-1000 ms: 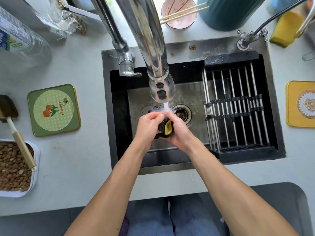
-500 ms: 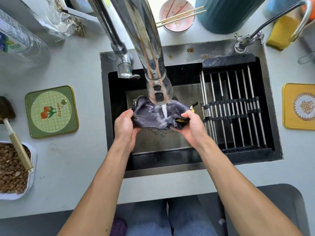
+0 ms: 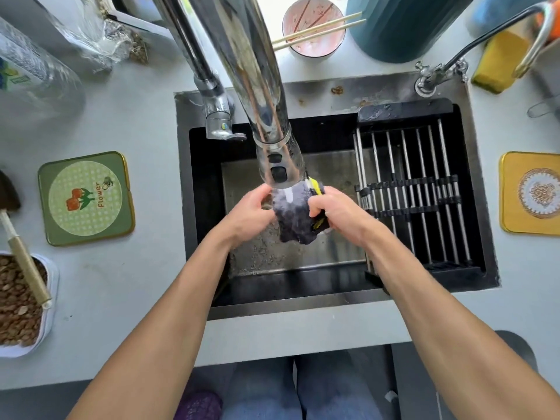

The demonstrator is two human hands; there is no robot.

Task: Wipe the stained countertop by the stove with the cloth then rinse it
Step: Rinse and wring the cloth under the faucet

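Observation:
A dark grey cloth (image 3: 293, 218) with a yellow edge is bunched up over the sink (image 3: 472, 286), directly under the chrome tap head (image 3: 277, 166). Water runs from the tap onto the cloth. My left hand (image 3: 250, 212) presses on the cloth's left side. My right hand (image 3: 336, 212) grips its right side, fingers curled over the yellow edge. Part of the cloth is hidden behind the tap head and my fingers.
A black dish rack (image 3: 415, 192) fills the sink's right part. On the left counter lie a green coaster (image 3: 86, 198) and a tray of brown pellets (image 3: 18, 301) with a brush. A yellow coaster (image 3: 530, 192), yellow sponge (image 3: 497, 62), small tap (image 3: 436, 74) and pink bowl (image 3: 313, 28) sit around.
The cloth was balled up a second ago, then spread wide between both hands under the water. Now my hands have come together and the cloth is bunched again.

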